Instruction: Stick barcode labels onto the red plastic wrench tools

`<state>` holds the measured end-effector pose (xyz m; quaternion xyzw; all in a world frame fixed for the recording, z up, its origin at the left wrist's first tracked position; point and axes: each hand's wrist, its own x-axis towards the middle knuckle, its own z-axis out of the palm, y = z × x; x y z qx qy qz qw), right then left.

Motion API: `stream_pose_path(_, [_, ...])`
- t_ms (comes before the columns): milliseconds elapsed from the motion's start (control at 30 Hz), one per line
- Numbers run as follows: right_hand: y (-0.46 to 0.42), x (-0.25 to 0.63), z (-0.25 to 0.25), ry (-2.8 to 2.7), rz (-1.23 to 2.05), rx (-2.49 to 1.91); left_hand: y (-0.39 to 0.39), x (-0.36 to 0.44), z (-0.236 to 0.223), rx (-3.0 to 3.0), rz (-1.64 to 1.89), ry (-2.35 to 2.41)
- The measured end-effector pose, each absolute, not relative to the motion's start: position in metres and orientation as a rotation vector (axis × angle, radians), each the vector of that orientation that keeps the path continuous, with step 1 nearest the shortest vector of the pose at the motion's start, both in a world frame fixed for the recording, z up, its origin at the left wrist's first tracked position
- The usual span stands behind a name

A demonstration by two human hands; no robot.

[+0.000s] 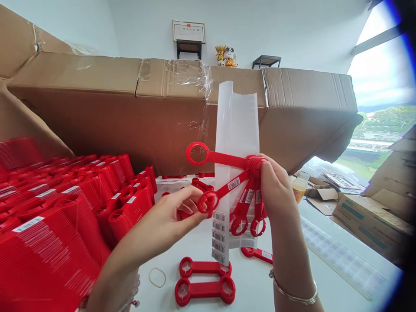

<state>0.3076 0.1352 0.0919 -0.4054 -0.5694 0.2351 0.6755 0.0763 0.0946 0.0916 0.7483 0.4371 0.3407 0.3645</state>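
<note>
Red plastic wrenches (pixel 224 193) shut in the right grip (pixel 274 186), left grip (pixel 172 212) pinching one, translucent bag (pixel 235 125) behind, red stacks (pixel 48 247) beside.

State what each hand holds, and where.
The right hand grips red plastic ring-ended tools at their joined ends; the left hand pinches one tool's ring.

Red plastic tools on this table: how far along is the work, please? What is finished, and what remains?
Done: many red tools stand stacked in rows at left, barcoded. In hand: the right hand grips a bundle of tools before a translucent bag; the left hand holds one more tool. Still out: loose tools and a rubber band on the table.
</note>
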Motion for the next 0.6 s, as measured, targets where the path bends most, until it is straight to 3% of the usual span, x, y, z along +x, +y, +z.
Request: stream_pose_path(600, [0.138, 0.308, 0.089, -1.254, 0.245, -0.940, 0.111, 0.105, 0.077, 1.840, 0.904, 1.198])
